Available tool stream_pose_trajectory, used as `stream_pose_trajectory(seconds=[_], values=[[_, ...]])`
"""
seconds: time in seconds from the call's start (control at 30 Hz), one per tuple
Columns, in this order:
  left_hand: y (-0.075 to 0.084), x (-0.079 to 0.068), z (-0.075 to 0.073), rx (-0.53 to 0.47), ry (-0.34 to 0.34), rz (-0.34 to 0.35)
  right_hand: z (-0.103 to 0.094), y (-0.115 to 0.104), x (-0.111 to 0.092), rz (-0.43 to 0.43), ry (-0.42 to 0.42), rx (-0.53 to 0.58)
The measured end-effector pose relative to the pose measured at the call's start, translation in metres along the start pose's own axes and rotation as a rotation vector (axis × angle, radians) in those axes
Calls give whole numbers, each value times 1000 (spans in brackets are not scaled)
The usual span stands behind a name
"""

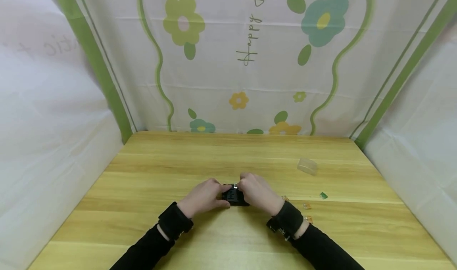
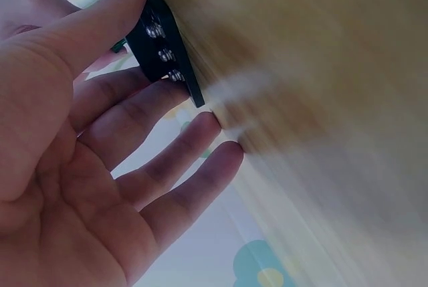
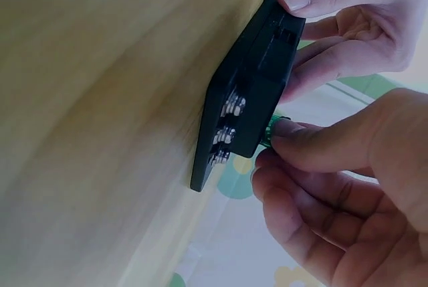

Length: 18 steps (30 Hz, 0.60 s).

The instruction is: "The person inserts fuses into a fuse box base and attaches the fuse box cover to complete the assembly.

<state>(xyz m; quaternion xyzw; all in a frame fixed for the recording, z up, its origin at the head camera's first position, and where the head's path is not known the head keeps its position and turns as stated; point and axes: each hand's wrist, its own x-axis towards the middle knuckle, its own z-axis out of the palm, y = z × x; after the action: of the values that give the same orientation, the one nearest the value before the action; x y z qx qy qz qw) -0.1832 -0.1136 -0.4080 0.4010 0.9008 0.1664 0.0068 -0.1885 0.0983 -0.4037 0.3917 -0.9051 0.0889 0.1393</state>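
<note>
A small black plastic block lies at the middle of the table, with several shiny metal contacts along one side. My left hand grips its left end. In the left wrist view, the left thumb presses on the block while two fingers reach its far edge and the others stay extended. My right hand is at the block's far right side. Between its thumb and index finger it pinches a small green piece right against the block; the fingers cover most of that piece.
Right of the right hand lie a small green circuit board and several orange pieces. A clear plastic container rests farther back. White flowered cloth hangs behind the wooden table and along both sides.
</note>
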Motion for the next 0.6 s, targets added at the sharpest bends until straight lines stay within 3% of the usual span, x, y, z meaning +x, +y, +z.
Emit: stream_pose_trajectory(seconds=[0.23, 0.6], values=[[0, 0, -1, -2, -7, -21, 0, 0, -1, -1, 19, -30], [0, -2, -1, 0, -7, -15, -2, -1, -1, 33, -20, -1]])
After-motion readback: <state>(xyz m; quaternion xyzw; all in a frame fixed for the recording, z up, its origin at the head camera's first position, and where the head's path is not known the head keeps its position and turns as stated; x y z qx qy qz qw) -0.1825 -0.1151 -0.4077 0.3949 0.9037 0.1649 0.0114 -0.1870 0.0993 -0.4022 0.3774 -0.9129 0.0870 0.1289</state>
